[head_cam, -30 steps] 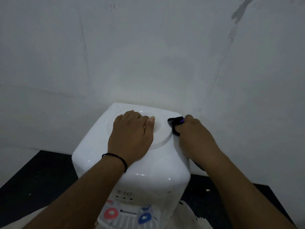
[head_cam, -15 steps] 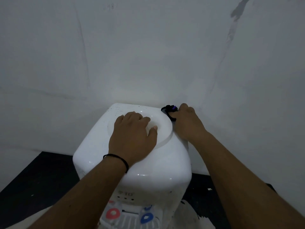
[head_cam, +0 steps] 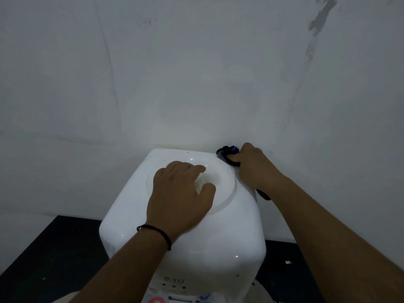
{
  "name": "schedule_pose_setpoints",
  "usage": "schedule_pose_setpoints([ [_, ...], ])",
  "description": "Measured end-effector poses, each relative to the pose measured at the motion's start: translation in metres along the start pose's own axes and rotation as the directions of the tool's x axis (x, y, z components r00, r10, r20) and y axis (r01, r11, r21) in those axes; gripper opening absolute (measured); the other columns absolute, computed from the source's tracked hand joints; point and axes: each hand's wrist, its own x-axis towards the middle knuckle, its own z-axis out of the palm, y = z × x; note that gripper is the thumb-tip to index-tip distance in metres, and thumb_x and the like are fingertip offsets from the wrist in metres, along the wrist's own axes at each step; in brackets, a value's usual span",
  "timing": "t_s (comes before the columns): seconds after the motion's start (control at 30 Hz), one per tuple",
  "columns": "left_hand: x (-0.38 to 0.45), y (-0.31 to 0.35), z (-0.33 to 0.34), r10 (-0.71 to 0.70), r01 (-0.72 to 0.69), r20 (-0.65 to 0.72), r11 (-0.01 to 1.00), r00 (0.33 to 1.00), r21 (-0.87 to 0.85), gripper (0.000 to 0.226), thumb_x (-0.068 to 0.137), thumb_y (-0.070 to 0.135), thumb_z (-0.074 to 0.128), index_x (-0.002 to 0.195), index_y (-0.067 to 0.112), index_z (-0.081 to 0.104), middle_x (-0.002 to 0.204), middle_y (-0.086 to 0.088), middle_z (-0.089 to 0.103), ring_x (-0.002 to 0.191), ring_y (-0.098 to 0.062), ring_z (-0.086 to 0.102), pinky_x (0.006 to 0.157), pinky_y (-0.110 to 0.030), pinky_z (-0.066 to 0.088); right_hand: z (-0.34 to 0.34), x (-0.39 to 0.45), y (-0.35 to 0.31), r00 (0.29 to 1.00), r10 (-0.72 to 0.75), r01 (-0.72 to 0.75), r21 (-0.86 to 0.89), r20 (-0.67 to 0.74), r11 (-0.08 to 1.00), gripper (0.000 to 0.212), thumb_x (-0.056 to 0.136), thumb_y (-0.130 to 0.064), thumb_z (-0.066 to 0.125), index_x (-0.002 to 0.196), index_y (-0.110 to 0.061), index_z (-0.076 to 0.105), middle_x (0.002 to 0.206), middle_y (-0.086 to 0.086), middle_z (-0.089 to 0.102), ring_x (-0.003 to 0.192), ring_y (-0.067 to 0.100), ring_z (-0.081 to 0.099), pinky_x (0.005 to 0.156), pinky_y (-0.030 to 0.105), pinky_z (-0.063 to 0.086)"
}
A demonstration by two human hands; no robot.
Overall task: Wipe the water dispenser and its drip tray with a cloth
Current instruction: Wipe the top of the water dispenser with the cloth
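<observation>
Bracing the dispenser (head_cam: pixel 192 241) with my left hand (head_cam: pixel 181 193), I keep its fingers (head_cam: pixel 185 169) released and lying flat in the round recess on top, so the light body should not slide on the dark bench (head_cam: pixel 43 259) while I scrub. My right hand (head_cam: pixel 255 167) has its fingers clenched round the dark cloth (head_cam: pixel 226 155), bunched at the far right corner just ahead of them, close to the wall (head_cam: pixel 196 73). I judge the top is mid-wipe; the drip tray sits out of sight below my wrists, untouched.
</observation>
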Motion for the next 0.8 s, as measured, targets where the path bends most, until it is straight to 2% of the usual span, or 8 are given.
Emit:
schedule_pose_setpoints([
  [0.07, 0.000, 0.000, 0.000, -0.003, 0.003, -0.005, 1.000, 1.000, -0.003, 0.064, 0.067, 0.049, 0.027, 0.109, 0.022, 0.068, 0.103, 0.008, 0.067, 0.106, -0.013, 0.054, 0.090, -0.023, 0.026, -0.001, -0.013, 0.008, 0.999, 0.037, -0.037, -0.023, 0.013, 0.999, 0.039, 0.092, -0.015, 0.049, 0.130, -0.011, 0.044, 0.106, 0.009, 0.046, 0.089, 0.020, 0.049, 0.074, 0.025, 0.043],
  [0.1, 0.000, 0.001, 0.000, -0.005, 0.004, 0.000, 1.000, 1.000, -0.008, 0.065, 0.067, 0.049, 0.026, 0.110, 0.023, 0.068, 0.105, 0.009, 0.067, 0.107, -0.012, 0.053, 0.091, -0.024, 0.027, 0.001, -0.020, 0.013, 0.999, 0.019, -0.017, -0.065, 0.033, 0.998, 0.040, 0.092, -0.010, 0.046, 0.132, -0.011, 0.043, 0.111, 0.011, 0.045, 0.090, 0.021, 0.049, 0.076, 0.025, 0.042],
  [0.2, 0.001, 0.002, -0.001, -0.031, 0.033, 0.028, 0.998, 0.999, -0.062, 0.067, 0.066, 0.053, 0.024, 0.113, 0.028, 0.065, 0.111, 0.012, 0.065, 0.112, -0.008, 0.050, 0.097, -0.025, 0.027, 0.004, -0.037, 0.014, 0.999, 0.033, -0.032, -0.059, 0.014, 0.998, 0.050, 0.092, -0.005, 0.040, 0.139, -0.023, 0.039, 0.122, 0.011, 0.038, 0.092, 0.018, 0.043, 0.084, 0.023, 0.040],
  [0.37, 0.001, 0.001, -0.002, -0.045, 0.048, 0.020, 0.991, 0.999, -0.126, 0.065, 0.066, 0.055, 0.027, 0.110, 0.028, 0.066, 0.106, 0.012, 0.066, 0.110, -0.007, 0.052, 0.099, -0.024, 0.028, 0.004, -0.008, 0.002, 0.999, 0.032, -0.034, -0.140, -0.014, 0.990, 0.048, 0.091, -0.003, 0.038, 0.134, -0.021, 0.047, 0.120, 0.013, 0.038, 0.104, 0.028, 0.046, 0.089, 0.032, 0.045],
  [0.53, 0.000, 0.001, -0.004, -0.058, 0.057, 0.003, 0.981, 0.998, -0.187, 0.064, 0.065, 0.053, 0.029, 0.109, 0.027, 0.068, 0.103, 0.013, 0.067, 0.106, -0.005, 0.053, 0.099, -0.024, 0.032, -0.010, -0.008, -0.001, 0.991, 0.092, -0.077, -0.148, 0.100, 0.986, 0.041, 0.092, -0.003, 0.038, 0.132, -0.008, 0.042, 0.126, 0.016, 0.041, 0.103, 0.026, 0.049, 0.081, 0.029, 0.043],
  [0.63, 0.001, 0.002, -0.006, -0.068, 0.065, -0.004, 0.966, 0.998, -0.249, 0.063, 0.065, 0.053, 0.031, 0.109, 0.028, 0.068, 0.102, 0.016, 0.065, 0.100, 0.000, 0.051, 0.096, -0.022, 0.034, -0.014, -0.012, 0.001, 0.970, 0.135, -0.087, -0.229, 0.201, 0.970, 0.045, 0.091, -0.002, 0.033, 0.133, -0.012, 0.044, 0.127, 0.015, 0.044, 0.101, 0.023, 0.051, 0.079, 0.025, 0.043],
  [0.7, 0.001, 0.000, -0.006, -0.054, 0.051, -0.001, 0.958, 0.999, -0.282, 0.061, 0.066, 0.053, 0.033, 0.108, 0.027, 0.068, 0.100, 0.016, 0.065, 0.096, 0.002, 0.050, 0.092, -0.019, 0.034, -0.015, -0.007, -0.003, 0.969, 0.148, -0.097, -0.250, 0.196, 0.963, 0.048, 0.090, 0.000, 0.034, 0.135, -0.012, 0.042, 0.125, 0.014, 0.047, 0.100, 0.022, 0.050, 0.081, 0.026, 0.044],
  [0.8, 0.003, -0.003, -0.006, -0.056, 0.059, 0.018, 0.949, 0.998, -0.311, 0.060, 0.068, 0.053, 0.033, 0.108, 0.027, 0.068, 0.100, 0.017, 0.065, 0.097, 0.003, 0.050, 0.088, -0.010, 0.031, -0.013, 0.003, -0.013, 0.982, 0.140, -0.108, -0.233, 0.123, 0.966, 0.056, 0.091, -0.002, 0.038, 0.143, -0.018, 0.029, 0.128, 0.016, 0.038, 0.109, 0.027, 0.047, 0.084, 0.029, 0.045],
])
